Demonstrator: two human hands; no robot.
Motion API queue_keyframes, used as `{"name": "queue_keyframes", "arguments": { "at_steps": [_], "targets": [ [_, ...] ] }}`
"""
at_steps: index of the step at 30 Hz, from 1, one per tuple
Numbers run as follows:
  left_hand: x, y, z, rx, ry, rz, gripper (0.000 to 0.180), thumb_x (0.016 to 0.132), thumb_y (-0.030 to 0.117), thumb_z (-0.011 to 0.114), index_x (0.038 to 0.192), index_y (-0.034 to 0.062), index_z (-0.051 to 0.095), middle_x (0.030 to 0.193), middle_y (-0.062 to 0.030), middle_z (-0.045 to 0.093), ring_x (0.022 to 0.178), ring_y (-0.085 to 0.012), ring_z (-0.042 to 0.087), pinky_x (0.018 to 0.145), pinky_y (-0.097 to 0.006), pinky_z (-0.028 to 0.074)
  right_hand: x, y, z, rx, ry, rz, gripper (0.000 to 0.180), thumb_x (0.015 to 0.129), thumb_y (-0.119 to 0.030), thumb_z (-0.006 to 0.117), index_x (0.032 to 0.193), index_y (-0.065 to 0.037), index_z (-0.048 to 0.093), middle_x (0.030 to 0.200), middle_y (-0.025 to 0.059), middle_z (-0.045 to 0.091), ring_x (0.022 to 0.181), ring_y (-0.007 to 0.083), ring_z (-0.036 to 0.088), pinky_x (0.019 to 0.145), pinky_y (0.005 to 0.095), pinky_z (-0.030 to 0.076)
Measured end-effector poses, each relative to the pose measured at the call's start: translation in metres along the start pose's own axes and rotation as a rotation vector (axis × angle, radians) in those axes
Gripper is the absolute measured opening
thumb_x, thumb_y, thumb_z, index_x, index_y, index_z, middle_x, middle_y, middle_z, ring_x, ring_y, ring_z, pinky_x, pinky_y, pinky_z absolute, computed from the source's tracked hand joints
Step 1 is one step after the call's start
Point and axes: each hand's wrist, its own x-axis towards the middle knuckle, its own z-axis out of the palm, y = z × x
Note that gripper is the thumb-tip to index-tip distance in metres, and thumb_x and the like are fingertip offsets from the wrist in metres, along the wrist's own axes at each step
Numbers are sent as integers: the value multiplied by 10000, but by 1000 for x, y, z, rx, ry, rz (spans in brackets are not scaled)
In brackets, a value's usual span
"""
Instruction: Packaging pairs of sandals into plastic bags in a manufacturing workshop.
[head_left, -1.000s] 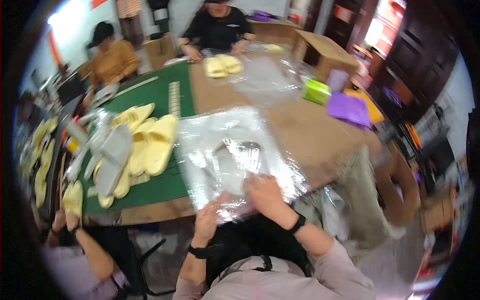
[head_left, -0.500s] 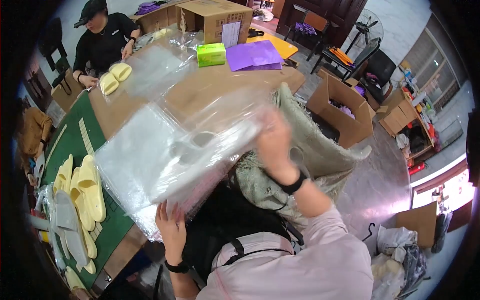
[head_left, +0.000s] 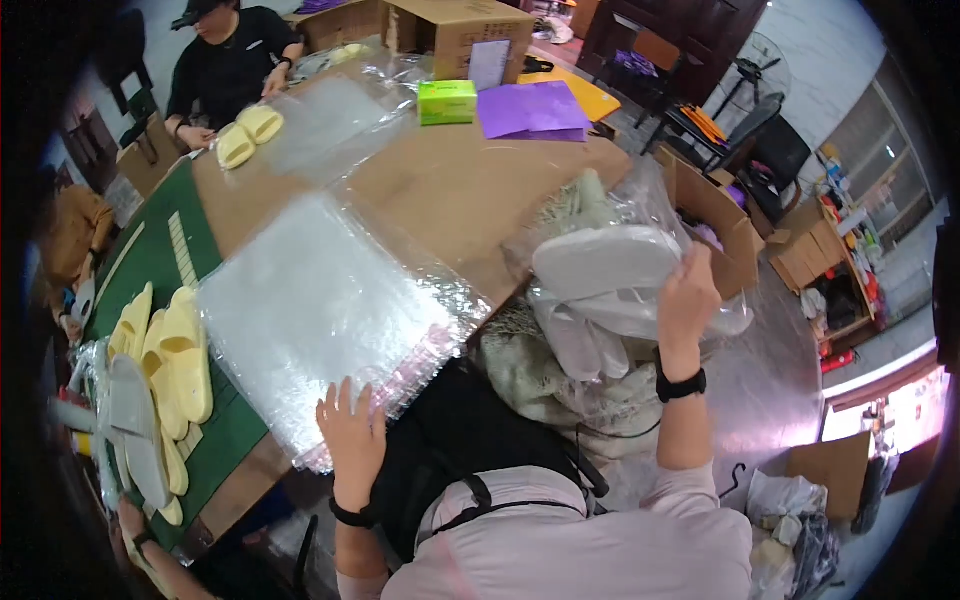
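My right hand grips the edge of a clear plastic bag with pale grey slippers in it. This bag hangs over a pale woven sack at the table's right edge, and more pale slippers show just beneath it. Whether those lie in the same bag I cannot tell. My left hand rests with fingers spread on the near edge of a stack of clear plastic bags, which lies on the brown table.
Yellow slippers and grey slippers lie on a green mat at left. Across the table a co-worker is beside yellow slippers. A green box and purple sheets lie farther back. Another person's forearm reaches in at lower left.
My right hand has swung right with the bagged slippers, from above the bag stack to above the sack. My left hand stays on the stack. Another person's forearm has appeared at lower left.
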Motion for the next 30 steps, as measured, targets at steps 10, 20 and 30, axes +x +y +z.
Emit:
{"name": "queue_keyframes", "arguments": {
  "at_steps": [10,20,30],
  "targets": [
    [6,8,0,-2,34,4,405,828,259,650,1182,64,629,1335,-195,486,1244,-392,425,1040,-572,295,-5,64,-8,-269,99,10,312,860,-70,550,1170,-85,586,1105,121,657,982,328,638,787,391,511],
    [0,7,12,21,29,-93,391,825,314,659,1177,145,640,1336,-125,513,1282,-366,396,1056,-661,213,-67,86,54,-1,6,-551,224,934,-33,512,1135,20,592,1039,191,658,937,375,639,770,428,510],
    [-2,1,22,-54,-16,-101,460,826,291,649,1260,162,571,1415,-120,430,1338,-358,334,1070,-665,188,-110,170,84,140,-539,-689,840,652,-497,755,1286,-3,510,1196,256,574,1116,441,540,910,513,434]
  ]
}}
